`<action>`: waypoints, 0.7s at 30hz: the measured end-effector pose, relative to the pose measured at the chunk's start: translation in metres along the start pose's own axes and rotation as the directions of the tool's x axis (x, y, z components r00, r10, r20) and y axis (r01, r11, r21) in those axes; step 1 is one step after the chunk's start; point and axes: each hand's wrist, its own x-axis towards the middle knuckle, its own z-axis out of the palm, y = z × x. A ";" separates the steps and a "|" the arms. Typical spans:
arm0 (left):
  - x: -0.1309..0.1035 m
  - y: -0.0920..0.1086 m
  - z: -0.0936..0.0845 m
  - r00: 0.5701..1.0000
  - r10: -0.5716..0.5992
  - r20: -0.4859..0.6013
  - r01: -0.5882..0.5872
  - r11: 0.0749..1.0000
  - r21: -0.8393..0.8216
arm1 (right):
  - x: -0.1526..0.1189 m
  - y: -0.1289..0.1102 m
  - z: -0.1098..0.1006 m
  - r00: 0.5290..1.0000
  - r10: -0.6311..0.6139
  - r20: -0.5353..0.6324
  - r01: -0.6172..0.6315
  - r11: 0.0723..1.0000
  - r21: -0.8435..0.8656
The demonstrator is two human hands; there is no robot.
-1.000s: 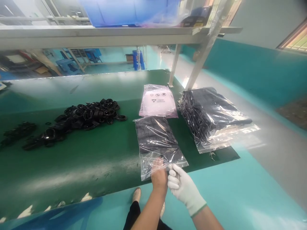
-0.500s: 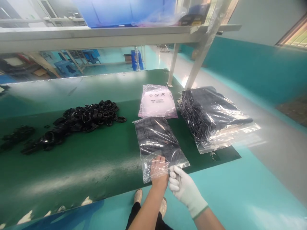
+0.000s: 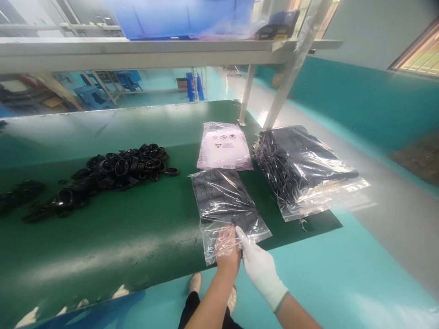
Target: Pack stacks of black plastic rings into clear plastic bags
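Note:
A clear plastic bag (image 3: 222, 194) of flat black pieces lies near the table's front edge, its open end towards me. My bare left hand (image 3: 226, 242) reaches into that open end, palm down, its fingers stretched out under the clear film near the black pieces. Beside it, my right hand (image 3: 257, 260) in a white glove pinches the right part of the bag's mouth, thumb on top of the film. The other fingers of the glove are mostly hidden.
A pile of black rings (image 3: 120, 169) spreads over the green table (image 3: 154, 205) at left. A pink printed bag (image 3: 226, 146) lies behind the working bag. Stacked filled bags (image 3: 298, 169) stand at right. A shelf (image 3: 171, 59) with a blue bin (image 3: 185, 18) crosses overhead.
My right hand has moved slightly up and left, its thumb now stretched over the film near my left hand. The left hand stays inside the bag.

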 end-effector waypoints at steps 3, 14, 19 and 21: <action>-0.008 -0.004 0.006 1.000 0.002 -0.008 -0.003 0.999 -0.044 | 0.001 0.000 -0.001 0.999 0.016 -0.038 -0.014 0.998 0.056; -0.033 -0.008 -0.011 0.997 0.024 -0.077 -0.034 0.991 -0.128 | -0.004 0.000 0.003 0.999 0.000 -0.051 0.004 0.996 0.085; -0.040 -0.021 -0.021 0.998 0.037 -0.054 -0.040 0.997 -0.067 | -0.015 -0.010 0.012 0.998 -0.056 0.008 0.057 0.993 -0.100; -0.045 -0.022 -0.025 0.998 0.059 -0.036 -0.060 0.998 -0.032 | -0.017 -0.015 0.015 0.997 -0.075 0.008 0.075 0.991 -0.107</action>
